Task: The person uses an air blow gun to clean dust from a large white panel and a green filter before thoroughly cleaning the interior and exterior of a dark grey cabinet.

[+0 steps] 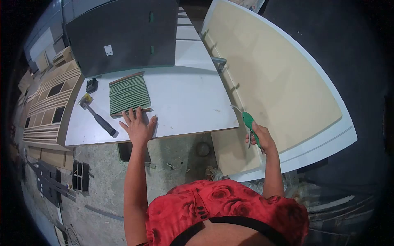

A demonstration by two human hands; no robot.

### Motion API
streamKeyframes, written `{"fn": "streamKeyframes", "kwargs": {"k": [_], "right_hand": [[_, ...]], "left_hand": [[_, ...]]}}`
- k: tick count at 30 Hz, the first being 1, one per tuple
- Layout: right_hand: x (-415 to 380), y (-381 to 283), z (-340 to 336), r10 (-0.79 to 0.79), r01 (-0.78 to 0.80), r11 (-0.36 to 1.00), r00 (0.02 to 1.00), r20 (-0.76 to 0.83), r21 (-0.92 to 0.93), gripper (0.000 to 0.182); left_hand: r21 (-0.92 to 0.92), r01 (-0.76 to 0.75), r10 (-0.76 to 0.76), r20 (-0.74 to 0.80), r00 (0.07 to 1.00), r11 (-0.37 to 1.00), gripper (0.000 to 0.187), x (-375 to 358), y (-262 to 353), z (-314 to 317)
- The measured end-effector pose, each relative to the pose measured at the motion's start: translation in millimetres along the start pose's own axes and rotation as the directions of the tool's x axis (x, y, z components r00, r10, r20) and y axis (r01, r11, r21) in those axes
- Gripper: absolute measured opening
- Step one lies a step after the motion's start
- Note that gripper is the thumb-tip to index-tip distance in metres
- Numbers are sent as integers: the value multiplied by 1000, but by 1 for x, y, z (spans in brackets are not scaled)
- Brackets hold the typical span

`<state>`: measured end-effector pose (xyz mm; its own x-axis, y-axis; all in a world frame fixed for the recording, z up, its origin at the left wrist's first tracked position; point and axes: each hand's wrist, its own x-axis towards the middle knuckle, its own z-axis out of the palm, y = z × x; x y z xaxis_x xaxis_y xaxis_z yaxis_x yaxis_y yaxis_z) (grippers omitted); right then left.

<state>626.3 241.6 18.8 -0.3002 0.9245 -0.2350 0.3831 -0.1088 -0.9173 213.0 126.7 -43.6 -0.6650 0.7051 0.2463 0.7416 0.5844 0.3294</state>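
Observation:
My left hand [137, 126] lies with fingers spread on the white tabletop, fingertips touching the near edge of a bundle of green strips [129, 94]. The strips lie side by side, with a brown strip along the far and near edges. In my right hand [262, 137], beyond the table's right corner, is a green-handled hand tool [247, 119] that looks like shears. Its thin curved metal tip points at the table corner, and a grey lever shows under my fingers. A hammer [99, 117] with a yellow head and black handle rests left of the strips.
A black battery-like block [92, 85] sits at the table's left edge. Behind stands a large dark grey panel [123, 41]. To the right leans a big beige board with white edging [283, 78]. Slatted wooden frames [53, 102] stand at left; concrete floor [180, 151] lies below.

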Motion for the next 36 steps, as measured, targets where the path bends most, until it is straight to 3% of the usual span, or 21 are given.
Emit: {"fn": "streamKeyframes", "kwargs": {"k": [17, 27, 29, 36], "right_hand": [[-5, 8, 11, 33, -33, 999, 999, 35, 3, 48], [3, -10, 54, -83, 75, 996, 977, 197, 46, 52], [9, -9, 63, -63, 76, 996, 971, 230, -44, 53], [8, -13, 74, -87, 95, 995, 964, 251, -21, 58]], "left_hand": [[-2, -19, 18, -50, 999, 1000, 74, 0, -4, 5], [-12, 7, -7, -28, 1000, 1000, 74, -1, -2, 1], [-36, -6, 4, -35, 999, 999, 73, 0, -3, 3], [-55, 0, -2, -37, 999, 999, 73, -1, -3, 2]]}}
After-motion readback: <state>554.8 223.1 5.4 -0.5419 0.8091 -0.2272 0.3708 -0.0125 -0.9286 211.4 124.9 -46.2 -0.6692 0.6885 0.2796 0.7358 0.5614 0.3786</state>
